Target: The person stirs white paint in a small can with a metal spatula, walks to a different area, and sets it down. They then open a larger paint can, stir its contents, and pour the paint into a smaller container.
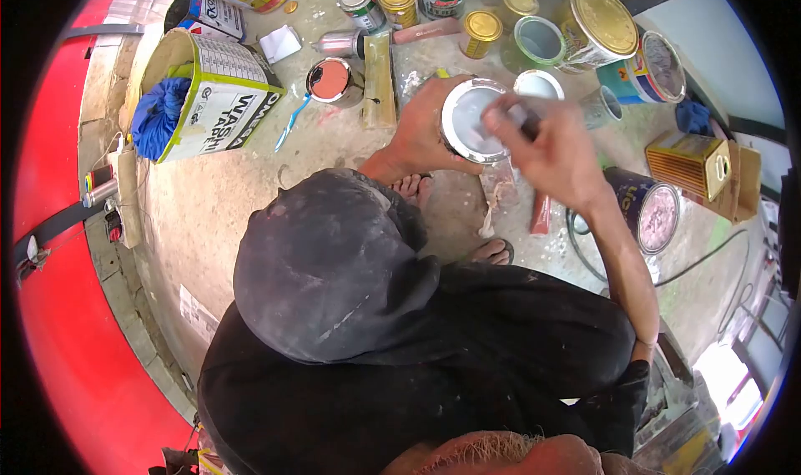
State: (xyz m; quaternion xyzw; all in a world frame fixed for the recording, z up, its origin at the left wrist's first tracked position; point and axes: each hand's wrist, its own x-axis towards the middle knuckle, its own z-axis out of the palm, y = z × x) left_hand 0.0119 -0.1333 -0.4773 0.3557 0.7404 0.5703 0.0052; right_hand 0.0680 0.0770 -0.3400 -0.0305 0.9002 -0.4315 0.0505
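Observation:
My left hand (417, 134) is wrapped round the side of an open can (474, 118) with pale, whitish contents. Over the can's right rim is my right hand (555, 154), its fingers blurred and curled around something dark that I cannot make out. Just behind the right hand stands another white-topped container (538, 84), partly hidden. A red-brown strip (541, 214) lies on the floor below the right hand. An open can with salmon-coloured contents (331, 81) and a blue brush-like stick (292, 124) are left of my left hand.
Several cans stand at the back, among them a gold-lidded tin (481, 32) and a green-rimmed tub (539, 41). A large white box (221, 95) with blue cloth stands left. At right are a dark bucket (655, 214), a gold tin (697, 164) and a hose (709, 266).

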